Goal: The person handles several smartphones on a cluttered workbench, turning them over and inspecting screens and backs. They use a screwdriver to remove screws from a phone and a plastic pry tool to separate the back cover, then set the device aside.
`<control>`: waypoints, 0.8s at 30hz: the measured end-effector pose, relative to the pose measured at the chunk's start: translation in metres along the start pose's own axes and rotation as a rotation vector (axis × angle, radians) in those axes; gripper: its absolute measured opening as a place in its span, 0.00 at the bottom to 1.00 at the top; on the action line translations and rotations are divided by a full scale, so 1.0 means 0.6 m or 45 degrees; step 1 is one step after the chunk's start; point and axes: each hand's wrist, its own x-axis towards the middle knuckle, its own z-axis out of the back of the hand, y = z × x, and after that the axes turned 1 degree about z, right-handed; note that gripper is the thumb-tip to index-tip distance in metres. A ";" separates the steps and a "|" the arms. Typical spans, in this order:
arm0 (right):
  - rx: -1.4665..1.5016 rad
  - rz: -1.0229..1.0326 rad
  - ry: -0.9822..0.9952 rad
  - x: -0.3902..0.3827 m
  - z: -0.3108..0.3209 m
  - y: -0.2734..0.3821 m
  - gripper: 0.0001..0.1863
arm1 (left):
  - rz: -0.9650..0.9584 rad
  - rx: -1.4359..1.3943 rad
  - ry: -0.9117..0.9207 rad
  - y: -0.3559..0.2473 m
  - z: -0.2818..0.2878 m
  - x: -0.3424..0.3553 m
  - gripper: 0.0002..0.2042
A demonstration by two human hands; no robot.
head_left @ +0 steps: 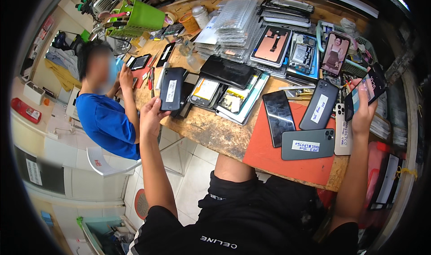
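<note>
At the table's left edge, my left hand pinches the lower corner of a dark smartphone with a white label on its back. My right hand grips another dark smartphone, its screen lit and tilted. On the orange-red mat between my hands lie a black phone with a smudged screen, a dark labelled phone and a dark green labelled phone. A pale labelled phone lies at the right, partly behind my right forearm. Opened devices with bare batteries sit beside the left phone.
Bubble-wrapped items are stacked at the back, near tablets. A phone with a lit picture stands at the back right. On the left, a co-worker in a blue shirt handles something small. A green basket stands beyond.
</note>
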 end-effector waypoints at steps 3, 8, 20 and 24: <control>0.001 -0.008 -0.012 0.000 -0.001 0.001 0.21 | 0.072 0.176 -0.031 0.013 0.039 0.035 0.17; -0.111 0.008 -0.096 0.003 -0.006 0.002 0.20 | 0.239 0.247 -0.012 0.049 0.065 0.083 0.16; -0.163 0.134 -0.068 0.006 -0.019 0.030 0.13 | -1.016 1.246 -0.075 -0.044 -0.211 -0.076 0.10; -0.157 0.142 -0.047 0.006 -0.022 0.029 0.13 | -1.082 1.069 0.631 -0.045 -0.395 -0.221 0.23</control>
